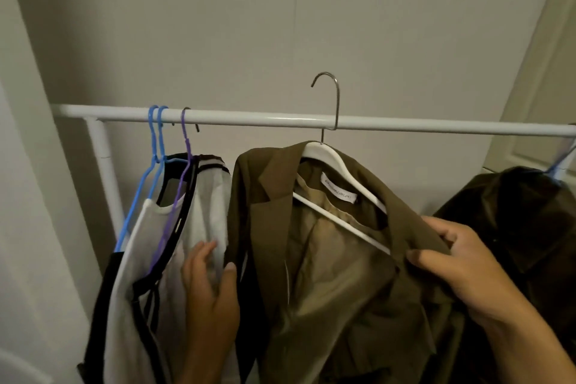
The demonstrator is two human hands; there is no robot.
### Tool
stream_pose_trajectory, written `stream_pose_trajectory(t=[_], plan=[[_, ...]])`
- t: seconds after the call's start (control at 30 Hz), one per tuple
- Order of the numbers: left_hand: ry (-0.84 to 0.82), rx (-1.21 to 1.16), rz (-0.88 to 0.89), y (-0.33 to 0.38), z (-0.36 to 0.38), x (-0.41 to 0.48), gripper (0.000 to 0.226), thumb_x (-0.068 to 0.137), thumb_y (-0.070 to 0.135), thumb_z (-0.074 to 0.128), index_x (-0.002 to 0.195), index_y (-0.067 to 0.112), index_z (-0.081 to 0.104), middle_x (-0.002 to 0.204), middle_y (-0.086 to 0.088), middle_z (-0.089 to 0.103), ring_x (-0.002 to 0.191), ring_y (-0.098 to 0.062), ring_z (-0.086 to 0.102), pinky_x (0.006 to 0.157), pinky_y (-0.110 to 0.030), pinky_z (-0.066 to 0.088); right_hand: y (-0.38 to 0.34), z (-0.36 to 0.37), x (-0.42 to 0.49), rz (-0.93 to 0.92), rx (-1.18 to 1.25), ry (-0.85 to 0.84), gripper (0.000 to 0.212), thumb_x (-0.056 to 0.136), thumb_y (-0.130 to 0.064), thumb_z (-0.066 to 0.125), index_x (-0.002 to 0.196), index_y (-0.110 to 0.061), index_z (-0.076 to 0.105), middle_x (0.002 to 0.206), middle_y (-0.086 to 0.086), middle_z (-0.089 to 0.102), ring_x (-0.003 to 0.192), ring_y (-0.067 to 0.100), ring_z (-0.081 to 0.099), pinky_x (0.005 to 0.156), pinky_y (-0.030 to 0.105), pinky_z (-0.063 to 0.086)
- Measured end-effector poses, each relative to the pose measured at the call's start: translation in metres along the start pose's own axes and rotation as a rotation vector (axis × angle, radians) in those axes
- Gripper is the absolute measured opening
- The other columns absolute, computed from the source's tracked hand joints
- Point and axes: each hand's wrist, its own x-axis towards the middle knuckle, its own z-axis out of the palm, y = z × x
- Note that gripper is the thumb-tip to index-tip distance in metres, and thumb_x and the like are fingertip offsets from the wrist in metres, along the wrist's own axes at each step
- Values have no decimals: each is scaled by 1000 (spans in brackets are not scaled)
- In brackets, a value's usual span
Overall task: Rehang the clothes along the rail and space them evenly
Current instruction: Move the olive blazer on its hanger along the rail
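A white rail [405,126] runs across the view. An olive jacket [327,274] sits on a white hanger [336,165] whose metal hook rises above the rail, not resting on it. My right hand [461,262] grips the jacket's right shoulder. My left hand [212,290] is spread with relaxed fingers against the jacket's left edge and a white garment [199,212]. That white garment and black ones hang bunched at the left on two blue hangers [156,140] and a purple hanger [184,165].
A dark glossy jacket [514,227] hangs at the far right on a blue hanger. The rail's white upright post [103,159] stands at the left. A plain wall lies behind, and a pale door panel is at the right.
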Motion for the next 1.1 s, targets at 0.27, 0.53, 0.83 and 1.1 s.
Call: stream_pose_trajectory(t=[0.27,0.53,0.83,1.1], plan=[[-192,137,623,75,54,-9,45,94,42,56,135,25,52,136,9,47,126,-5,43,106,-23,37,43,-82,-13,-59,-149,-155,27,87,15,66,99,-6,78,91,27,71,80,45,69,69,40,55],[-922,409,708,113,96,10,44,91,69,37,125,48,56,106,13,73,92,-5,66,86,-37,57,66,-131,-28,-57,-214,-261,20,79,-13,78,92,2,72,79,11,66,71,20,61,67,27,47],[-869,84,670,106,122,-9,23,96,54,47,104,41,64,94,22,69,93,1,65,74,-12,50,118,-121,-56,-211,-436,578,31,87,-46,65,105,-22,60,106,-4,57,102,13,57,90,30,48],[-836,172,613,100,119,-12,34,92,63,47,102,37,67,92,21,70,89,5,64,70,-19,55,150,-68,-51,-273,-963,582,27,84,-41,71,84,-19,55,86,-7,46,73,11,47,58,20,40]])
